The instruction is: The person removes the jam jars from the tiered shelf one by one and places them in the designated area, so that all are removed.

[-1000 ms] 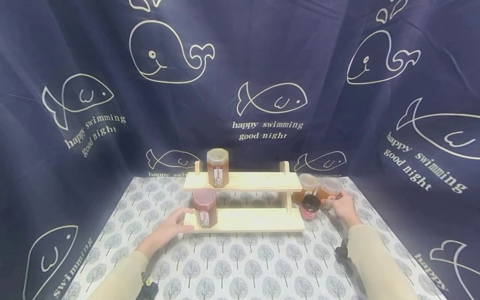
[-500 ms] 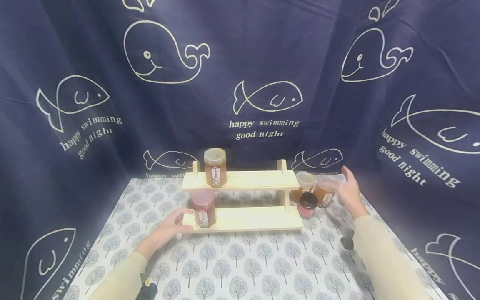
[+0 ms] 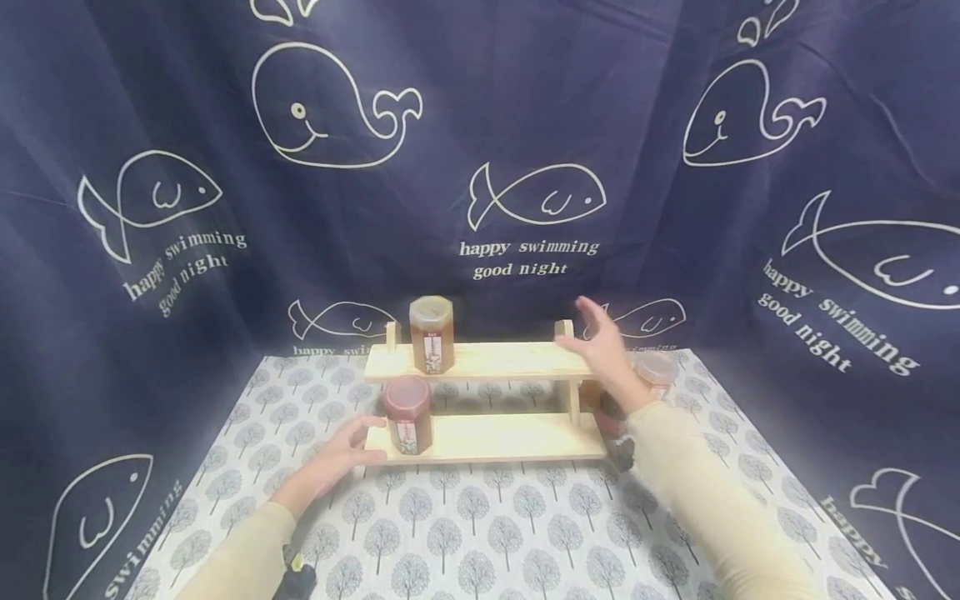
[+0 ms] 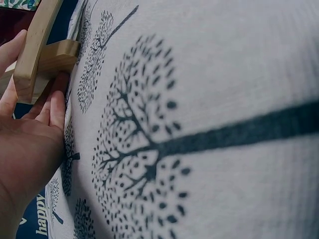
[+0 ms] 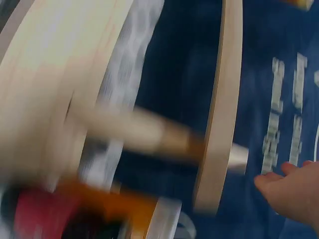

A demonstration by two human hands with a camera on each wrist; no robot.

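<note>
A two-tier wooden shelf rack (image 3: pixel 510 437) stands on the table. At the left end of its lower board, my left hand (image 3: pixel 341 454) grips the wood; the left wrist view has thumb and fingers on either side of the board end (image 4: pixel 37 55). My right hand (image 3: pixel 609 357), fingers apart and holding nothing, is by the upper board's right end, near the upright post (image 5: pixel 219 109). An amber honey jar (image 3: pixel 432 333) stands on the upper board's left part. Below it, a jar with a reddish lid (image 3: pixel 408 417) sits on the lower board.
Right of the rack are a pale-lidded amber jar (image 3: pixel 658 371) and a small red jar (image 3: pixel 609 423), partly hidden by my right arm. Another amber jar (image 3: pixel 591 393) shows only in part. A dark blue curtain (image 3: pixel 525 100) surrounds the tree-patterned tablecloth (image 3: pixel 480 533).
My right hand has left the amber jar on the right, lifted away, and swung left to the rack's upper right end. The left hand stays on the lower board.
</note>
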